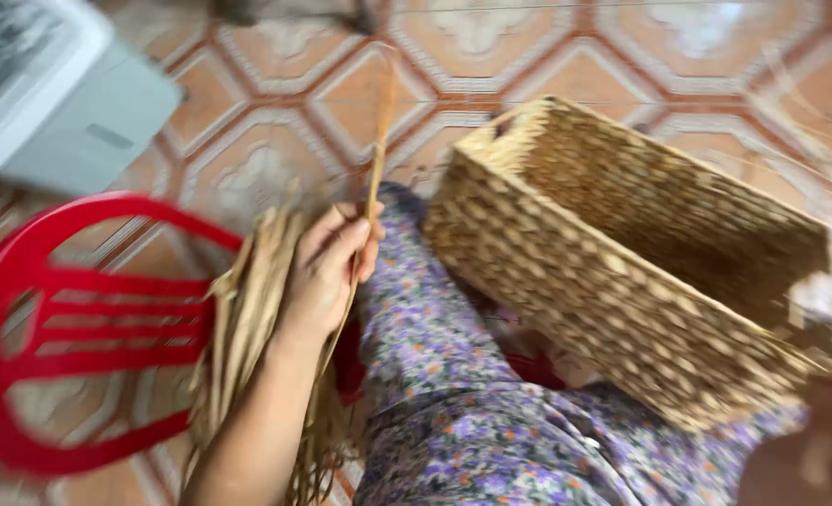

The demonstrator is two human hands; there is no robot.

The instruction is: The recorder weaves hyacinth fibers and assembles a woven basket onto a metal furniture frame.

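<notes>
My left hand (pixel 330 267) is closed around a long tan straw strand (pixel 379 131) that sticks up past my fingers. Just left of that hand a bundle of dried straw strands (pixel 238 328) lies over the seat of a red plastic chair (pixel 55 328). A rectangular woven straw basket (pixel 622 253) rests tilted on my lap, over purple flowered cloth (pixel 453 403). My right hand (pixel 824 440) is blurred at the lower right corner, at the basket's near end; its grip is unclear.
The floor has orange and white patterned tiles (pixel 491 56). A grey and white box-shaped appliance (pixel 51 94) stands at the upper left. Loose straw ends (pixel 828 122) stick out at the far right.
</notes>
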